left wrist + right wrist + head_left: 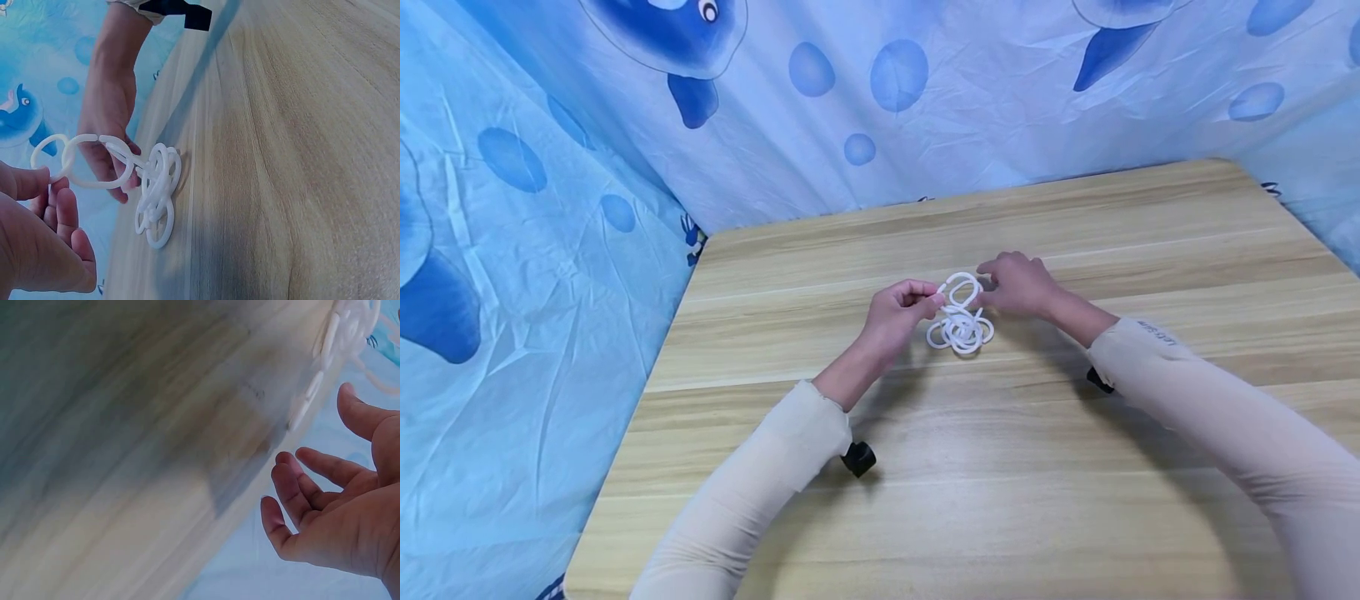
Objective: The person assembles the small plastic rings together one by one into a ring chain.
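My left hand (897,315) pinches a white plastic ring (49,147) between thumb and fingers, above the table. Hooked through it hangs a second white ring (119,182), which has a small gap at its top in the left wrist view. Below these, more linked white rings (962,332) lie in a heap on the wood. Just right of the raised rings is my right hand (1018,285), its fingers apart and loosely bent. In the right wrist view nothing sits between that hand's fingers (325,464), and the rings (331,344) are off beyond the thumb.
The wooden table (970,500) spreads out around the rings. A blue curtain (760,167) printed with whales and bubbles hangs along its back and left sides. Under each forearm a small black device (859,458) is strapped near the sleeve cuff.
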`<state>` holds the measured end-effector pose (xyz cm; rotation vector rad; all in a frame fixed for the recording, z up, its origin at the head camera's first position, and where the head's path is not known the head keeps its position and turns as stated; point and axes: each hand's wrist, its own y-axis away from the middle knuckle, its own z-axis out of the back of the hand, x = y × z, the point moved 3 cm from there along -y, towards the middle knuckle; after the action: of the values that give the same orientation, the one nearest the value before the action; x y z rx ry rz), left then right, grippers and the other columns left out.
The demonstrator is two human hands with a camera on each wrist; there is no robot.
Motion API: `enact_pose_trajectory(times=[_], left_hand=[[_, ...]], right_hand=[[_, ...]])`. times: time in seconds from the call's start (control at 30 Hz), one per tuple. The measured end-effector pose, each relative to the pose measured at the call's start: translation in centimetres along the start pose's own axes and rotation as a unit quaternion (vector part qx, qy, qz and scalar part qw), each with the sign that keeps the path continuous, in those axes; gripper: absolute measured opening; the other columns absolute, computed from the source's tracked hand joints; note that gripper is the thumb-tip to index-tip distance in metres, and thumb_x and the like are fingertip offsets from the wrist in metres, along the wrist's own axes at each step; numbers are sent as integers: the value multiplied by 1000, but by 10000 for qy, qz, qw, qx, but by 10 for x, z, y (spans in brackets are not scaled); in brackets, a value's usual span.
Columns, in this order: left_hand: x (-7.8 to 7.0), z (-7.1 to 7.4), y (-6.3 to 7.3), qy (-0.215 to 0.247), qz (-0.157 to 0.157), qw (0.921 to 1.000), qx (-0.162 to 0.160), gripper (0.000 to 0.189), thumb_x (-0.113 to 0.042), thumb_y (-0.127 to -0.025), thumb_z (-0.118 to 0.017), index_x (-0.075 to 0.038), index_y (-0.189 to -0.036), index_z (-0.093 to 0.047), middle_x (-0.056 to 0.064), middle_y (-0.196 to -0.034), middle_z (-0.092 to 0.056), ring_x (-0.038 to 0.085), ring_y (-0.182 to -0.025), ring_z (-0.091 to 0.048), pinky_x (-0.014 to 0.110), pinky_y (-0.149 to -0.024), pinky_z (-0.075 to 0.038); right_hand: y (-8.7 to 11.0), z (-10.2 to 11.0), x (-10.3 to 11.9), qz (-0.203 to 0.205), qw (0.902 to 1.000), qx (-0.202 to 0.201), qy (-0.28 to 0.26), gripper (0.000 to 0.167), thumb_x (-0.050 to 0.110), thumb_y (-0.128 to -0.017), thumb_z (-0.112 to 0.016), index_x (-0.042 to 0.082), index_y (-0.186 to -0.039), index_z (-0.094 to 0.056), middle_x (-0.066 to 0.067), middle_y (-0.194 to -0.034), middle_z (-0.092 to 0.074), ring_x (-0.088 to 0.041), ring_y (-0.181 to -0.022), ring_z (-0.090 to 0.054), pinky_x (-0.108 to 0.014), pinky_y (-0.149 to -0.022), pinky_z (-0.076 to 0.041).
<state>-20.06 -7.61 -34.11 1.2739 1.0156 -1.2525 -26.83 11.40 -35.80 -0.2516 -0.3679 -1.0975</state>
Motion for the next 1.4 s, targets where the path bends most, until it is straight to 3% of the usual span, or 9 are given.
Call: enact_pose_trajectory(times=[0.1, 0.2, 0.47, 0.6, 0.77, 0.93, 1.13, 1.4], left_hand=[[0, 0, 0, 42, 0, 10000, 12, 14, -6, -90, -66, 3, -101, -65, -1, -80, -61, 10, -74, -56, 50, -96, -45], [0, 0, 0, 44, -19, 10000, 13, 14, -6, -90, -66, 3, -101, -65, -1, -81, -61, 10, -74, -56, 50, -96, -45], [0, 0, 0, 59, -35, 10000, 20, 15, -5, -90, -66, 4, -101, -65, -1, -80, -60, 10, -74, -56, 50, -96, -45], [-1, 1, 0, 9, -27, 10000, 31, 14, -6, -90, -66, 2, -101, -66, -1, -80, -60, 11, -75, -56, 50, -95, -45], [-2, 2, 0, -80, -18, 10000, 27, 14, -7, -90, -67, 1, -101, -66, -1, -80, -61, 11, -75, -57, 50, -95, -45], [-2, 2, -1, -37, -54, 10000, 39, 14, -6, -90, -66, 2, -101, -66, -1, -80, -61, 10, -75, -56, 51, -95, -44], [-1, 1, -1, -55, -87, 9999, 38, 15, -6, -90, -66, 2, -102, -66, -1, -80, -60, 9, -74, -55, 51, -96, -44], [0, 3, -2, -58, -79, 9999, 24, 15, -5, -90, -66, 3, -103, -66, -1, -81, -60, 9, -74, -56, 51, -95, -44]], right_hand=[[-4, -5, 4, 66, 9996, -9, 282, 34, 34, -79, -75, 6, -93, -67, -12, -83, -57, -32, -89, -53, -56, -79, -39], [-9, -8, 7, 127, 9986, -75, 503, 30, 35, -76, -77, 10, -76, -60, -10, -79, -55, -33, -87, -52, -56, -80, -39], [-18, -15, 14, 212, 9944, -167, 1027, 34, 43, -79, -72, 11, -76, -63, -11, -85, -58, -34, -90, -53, -55, -84, -37], [-18, -17, 18, 222, 9921, -250, 1209, 32, 38, -80, -71, 12, -67, -57, -12, -84, -56, -33, -88, -51, -52, -85, -35], [-17, -20, 22, 347, 9879, -523, 1417, 30, 30, -79, -71, 9, -66, -55, -14, -82, -56, -35, -83, -52, -51, -82, -36], [-16, -22, 22, 339, 9874, -649, 1402, 29, 28, -78, -72, 8, -66, -54, -14, -79, -57, -36, -81, -53, -49, -79, -38], [-14, -22, 22, 311, 9923, -518, 1085, 29, 32, -79, -73, 9, -72, -58, -13, -80, -57, -35, -83, -53, -49, -81, -37], [-15, -18, 19, 392, 9941, -542, 852, 30, 34, -71, -74, 12, -69, -54, -8, -74, -56, -32, -77, -53, -49, -77, -39]])
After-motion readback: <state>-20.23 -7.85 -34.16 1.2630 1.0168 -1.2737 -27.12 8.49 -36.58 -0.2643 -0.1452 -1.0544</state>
